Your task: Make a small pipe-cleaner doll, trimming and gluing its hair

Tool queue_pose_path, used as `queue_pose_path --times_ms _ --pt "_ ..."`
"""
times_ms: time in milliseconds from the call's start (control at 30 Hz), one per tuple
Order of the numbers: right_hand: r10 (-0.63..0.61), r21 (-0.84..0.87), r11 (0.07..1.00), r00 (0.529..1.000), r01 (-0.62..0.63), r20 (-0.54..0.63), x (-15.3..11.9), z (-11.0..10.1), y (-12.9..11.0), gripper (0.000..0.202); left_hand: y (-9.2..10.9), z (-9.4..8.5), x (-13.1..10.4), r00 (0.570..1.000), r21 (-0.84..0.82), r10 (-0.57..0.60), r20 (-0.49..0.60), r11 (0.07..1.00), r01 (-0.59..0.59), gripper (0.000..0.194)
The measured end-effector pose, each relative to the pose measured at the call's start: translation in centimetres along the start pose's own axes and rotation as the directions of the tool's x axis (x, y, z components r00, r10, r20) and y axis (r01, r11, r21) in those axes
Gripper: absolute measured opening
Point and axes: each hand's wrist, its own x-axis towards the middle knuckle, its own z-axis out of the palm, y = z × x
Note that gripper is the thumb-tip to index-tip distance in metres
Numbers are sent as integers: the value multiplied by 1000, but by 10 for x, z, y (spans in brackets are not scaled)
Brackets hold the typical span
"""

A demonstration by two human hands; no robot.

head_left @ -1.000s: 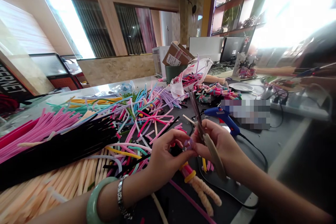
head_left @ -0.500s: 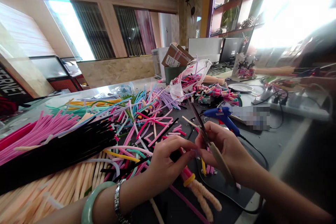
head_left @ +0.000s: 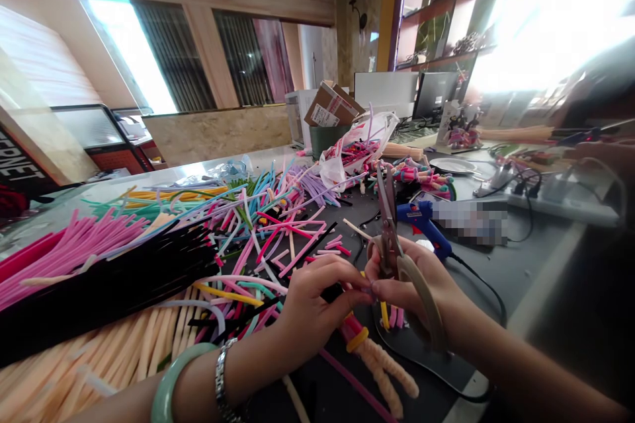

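My left hand (head_left: pixel 322 291) is closed, thumb and forefinger pinching a tiny purplish piece near the middle. My right hand (head_left: pixel 421 284) has the scissors (head_left: pixel 391 231) hooked in it, blades pointing up and slightly apart, while its thumb tip meets the left fingertips. Below my left hand lies a pipe-cleaner figure (head_left: pixel 380 367) with a red body, a yellow ring and two twisted peach legs; its upper part is hidden by my fingers. A blue glue gun (head_left: pixel 421 219) rests just beyond my right hand.
Bundles of black (head_left: pixel 124 277), pink (head_left: pixel 89 238) and peach pipe cleaners (head_left: pixel 119 350) cover the left side. Loose cut pieces (head_left: pixel 297 231) are scattered centrally. A power strip (head_left: pixel 560 201) sits at right, and the glue gun's cord (head_left: pixel 489 291) curves down past my right wrist.
The scissors have turned more upright and their blades have parted a little. My right hand has rotated with them. My left hand has hardly moved.
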Motion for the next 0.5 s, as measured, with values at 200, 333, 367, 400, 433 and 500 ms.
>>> queue_pose_path --times_ms 200,333,367,400,433,500 --pt "-17 71 997 1000 16 7 0 1 3 27 0 1 0 1000 -70 -4 -5 998 3 1" --pt "-66 74 995 998 66 5 2 -1 8 23 1 2 -1 999 -118 -45 -24 992 42 2" --pt "-70 77 995 998 70 2 2 -2 9 22 1 3 -1 998 -130 -57 -26 990 53 3" --pt "-72 81 994 997 72 -2 2 -3 11 23 1 3 -1 997 -143 -68 -28 988 63 4" --pt "-74 88 993 997 74 -4 2 -3 12 23 1 4 -1 996 -155 -78 -30 985 73 5" --pt "-78 104 991 997 78 -5 2 -4 14 24 1 4 -1 995 -180 -96 -36 980 88 7"
